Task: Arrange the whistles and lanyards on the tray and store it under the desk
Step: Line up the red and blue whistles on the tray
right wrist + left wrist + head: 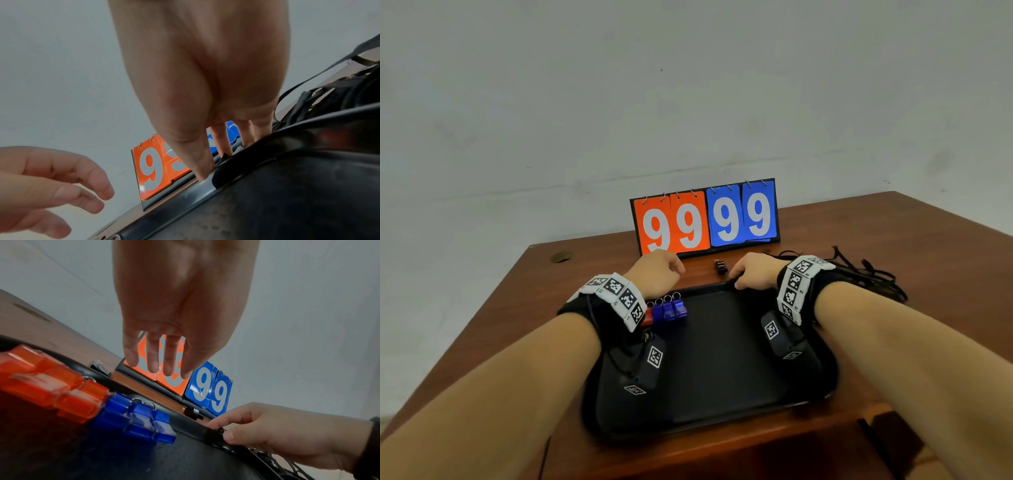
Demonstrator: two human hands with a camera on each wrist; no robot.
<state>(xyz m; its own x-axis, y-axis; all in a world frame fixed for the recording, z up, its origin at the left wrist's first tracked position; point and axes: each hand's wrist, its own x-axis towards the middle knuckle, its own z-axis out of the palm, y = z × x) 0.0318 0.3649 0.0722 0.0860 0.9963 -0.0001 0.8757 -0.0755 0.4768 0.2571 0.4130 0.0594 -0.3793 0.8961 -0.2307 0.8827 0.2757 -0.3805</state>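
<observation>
A black tray (pixel 722 359) lies on the wooden desk in front of me. Red whistles (pixel 51 382) and three blue whistles (pixel 669 310) stand in a row at its far left corner. One black whistle (pixel 720 266) lies on the desk just beyond the tray's far rim. A tangle of black lanyards (pixel 866 274) sits on the desk to the right. My left hand (pixel 659 272) hovers above the whistle row, fingers hanging relaxed and holding nothing. My right hand (pixel 743 277) grips the tray's far rim (pixel 205 193), thumb inside and fingers behind it.
A flip scoreboard (pixel 705 219) reading 99 99 stands at the back of the desk against the wall. A round cable cap (pixel 561 257) is set in the desk's far left corner. The desk's front edge (pixel 722 445) runs just below the tray.
</observation>
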